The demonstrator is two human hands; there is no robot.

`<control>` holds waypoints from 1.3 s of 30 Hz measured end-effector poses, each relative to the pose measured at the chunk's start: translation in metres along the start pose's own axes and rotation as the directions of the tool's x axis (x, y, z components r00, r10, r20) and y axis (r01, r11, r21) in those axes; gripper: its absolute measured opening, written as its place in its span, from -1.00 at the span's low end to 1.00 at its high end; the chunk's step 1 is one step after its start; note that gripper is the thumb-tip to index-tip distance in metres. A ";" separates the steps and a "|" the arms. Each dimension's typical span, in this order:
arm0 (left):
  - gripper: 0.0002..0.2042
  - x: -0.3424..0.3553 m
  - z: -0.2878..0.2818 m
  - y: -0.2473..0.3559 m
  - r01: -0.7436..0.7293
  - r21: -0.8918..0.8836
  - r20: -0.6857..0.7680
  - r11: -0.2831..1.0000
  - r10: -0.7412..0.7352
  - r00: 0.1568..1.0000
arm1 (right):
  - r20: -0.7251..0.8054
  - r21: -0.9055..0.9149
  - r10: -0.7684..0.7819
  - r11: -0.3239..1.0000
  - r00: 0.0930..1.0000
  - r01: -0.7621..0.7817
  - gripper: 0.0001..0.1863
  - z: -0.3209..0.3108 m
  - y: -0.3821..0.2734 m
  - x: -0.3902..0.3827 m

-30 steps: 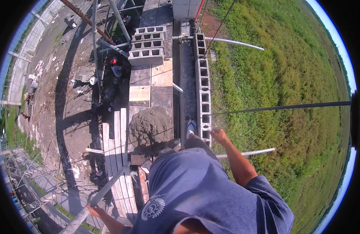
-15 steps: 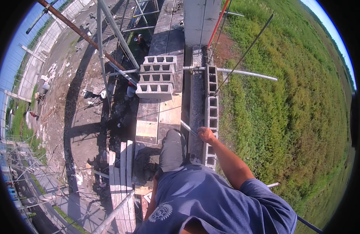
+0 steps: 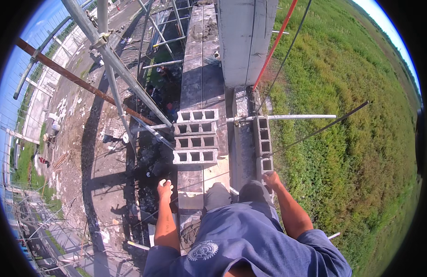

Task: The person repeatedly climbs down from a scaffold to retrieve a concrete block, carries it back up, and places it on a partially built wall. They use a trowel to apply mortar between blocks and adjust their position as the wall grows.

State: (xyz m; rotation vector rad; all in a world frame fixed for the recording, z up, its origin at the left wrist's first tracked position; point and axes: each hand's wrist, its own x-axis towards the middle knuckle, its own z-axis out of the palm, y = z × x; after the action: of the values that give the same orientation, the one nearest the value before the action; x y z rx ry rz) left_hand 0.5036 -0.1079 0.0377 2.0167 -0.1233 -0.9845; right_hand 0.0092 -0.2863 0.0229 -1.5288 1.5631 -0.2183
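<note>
1. Left hand [image 3: 165, 188] hangs out over the scaffold's left edge, fingers curled, nothing in it
2. Right hand [image 3: 271, 177] rests on the nearest grey block [image 3: 265, 165] of the wall course; how far it closes, can't tell
3. Further off, stacked hollow blocks [image 3: 195, 137] sit on the plank walkway [image 3: 202, 83]

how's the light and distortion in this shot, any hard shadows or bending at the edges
Head view: harsh direct sun, sharp dark shadows of the scaffold poles on the ground at left; fisheye bends those poles and the white pipe near the rim; black corners; stacked concrete blocks and both hands are sharp.
</note>
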 end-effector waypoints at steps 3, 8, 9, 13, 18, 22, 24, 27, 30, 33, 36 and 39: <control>-0.48 0.058 0.025 0.121 -0.140 -0.100 -0.056 0.985 0.135 0.989 | 0.014 0.106 0.102 0.989 0.995 -0.103 -0.69 -0.025 -0.035 0.035; -0.28 0.149 0.045 0.312 -0.588 -0.122 -0.291 0.800 0.537 0.792 | -0.172 0.307 -0.130 0.935 0.976 0.179 -0.74 -0.051 -0.061 0.114; -0.21 0.163 0.046 0.346 -0.619 -0.091 -0.363 0.780 0.552 0.751 | -0.094 0.411 -0.179 0.889 0.979 0.202 -0.74 -0.062 -0.062 0.132; -0.06 0.202 0.052 0.453 -0.715 0.016 -0.618 0.699 0.569 0.542 | -0.043 0.257 -0.032 0.965 0.999 0.042 -0.72 -0.080 -0.085 0.235; -0.23 0.230 0.061 0.497 -0.540 0.070 -0.824 0.839 0.353 0.443 | 0.070 -0.007 -0.104 0.994 0.992 0.105 -0.74 -0.112 -0.121 0.343; -0.44 0.243 0.064 0.485 -0.449 0.170 -0.923 0.877 0.301 0.239 | 0.114 0.156 -0.092 0.985 0.989 0.073 -0.78 -0.107 -0.152 0.419; -0.43 0.246 0.062 0.479 -0.546 0.175 -0.925 0.819 0.327 0.194 | 0.153 0.031 -0.220 0.975 0.963 0.218 -0.73 -0.095 -0.172 0.460; -0.45 0.248 0.060 0.473 -0.155 0.278 -0.953 0.948 0.293 0.083 | 0.305 -0.017 -0.258 0.961 0.917 0.276 -0.70 -0.083 -0.200 0.502; -0.45 0.241 0.059 0.464 -0.539 0.040 -0.932 0.841 0.225 0.283 | 0.323 0.186 -0.348 0.935 0.880 0.301 -0.70 -0.058 -0.236 0.540; -0.44 0.226 0.063 0.452 -0.553 0.023 -0.928 0.833 0.223 0.297 | 0.443 0.234 -0.296 0.949 0.846 0.210 -0.68 -0.021 -0.293 0.608; -0.67 0.210 0.070 0.451 -0.492 0.120 -0.928 0.862 0.273 0.252 | 0.534 0.395 -0.412 0.894 0.738 0.213 -0.64 0.019 -0.373 0.687; -0.67 0.194 0.083 0.459 -0.349 0.046 -0.962 0.936 0.135 0.236 | 0.587 -0.084 -0.230 0.937 0.776 0.340 -0.66 0.037 -0.454 0.752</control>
State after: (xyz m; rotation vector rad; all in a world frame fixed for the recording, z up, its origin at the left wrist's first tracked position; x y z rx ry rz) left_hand 0.6996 -0.5297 0.2347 1.9875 0.3141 0.5756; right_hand 0.4907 -1.0183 -0.0424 -1.7702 0.8841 0.2172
